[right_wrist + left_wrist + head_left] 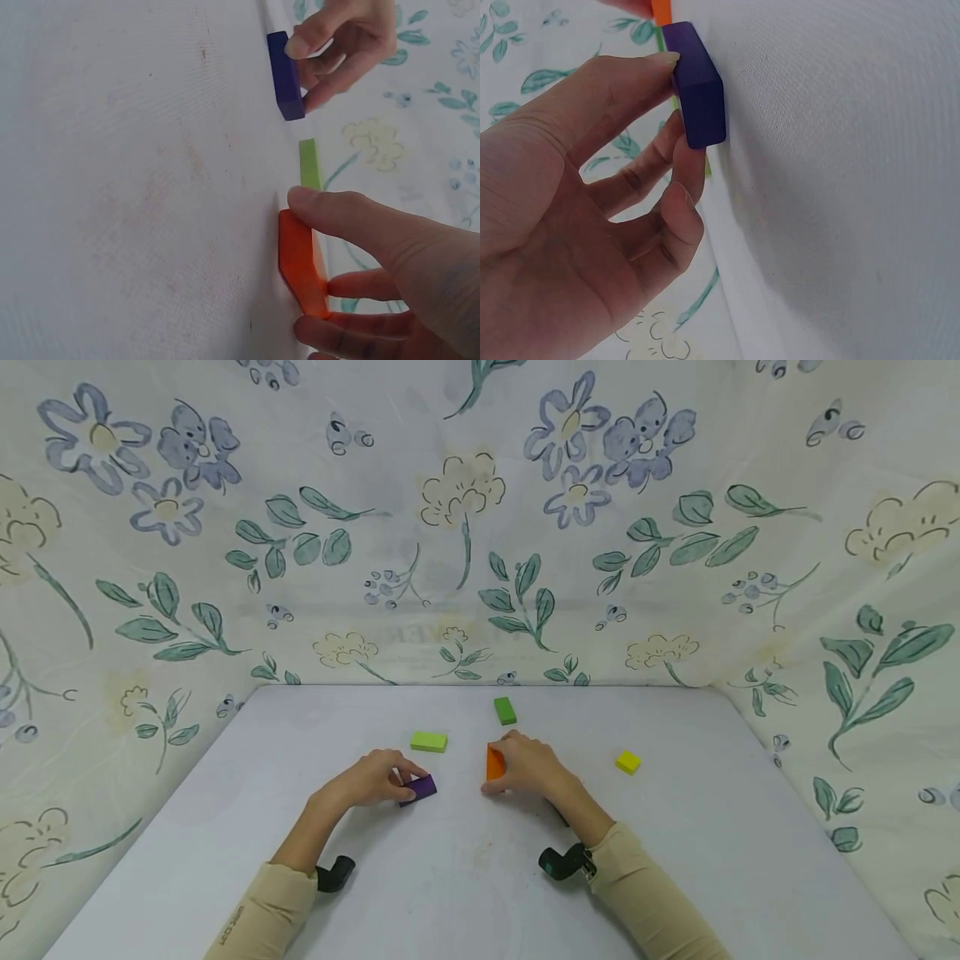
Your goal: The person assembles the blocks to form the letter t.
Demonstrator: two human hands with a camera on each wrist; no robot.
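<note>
My left hand [372,779] pinches a purple block [423,786] between thumb and fingers, close over the white table. In the left wrist view the thumb presses one long side of the purple block [701,90], and the other fingers curl beneath and behind it. To its right, my right hand [529,765] grips an orange block [494,763] by its ends, thumb nearest me. The right wrist view shows the orange block [300,259] with a slanted end, standing at the table surface. A gap separates the two held blocks.
A light green block [428,742] lies beyond and between the hands. Farther back is a darker green block [505,711]; a yellow block [627,762] lies right of the right hand. The white table [465,893] ends at a floral cloth [420,610] behind and on both sides.
</note>
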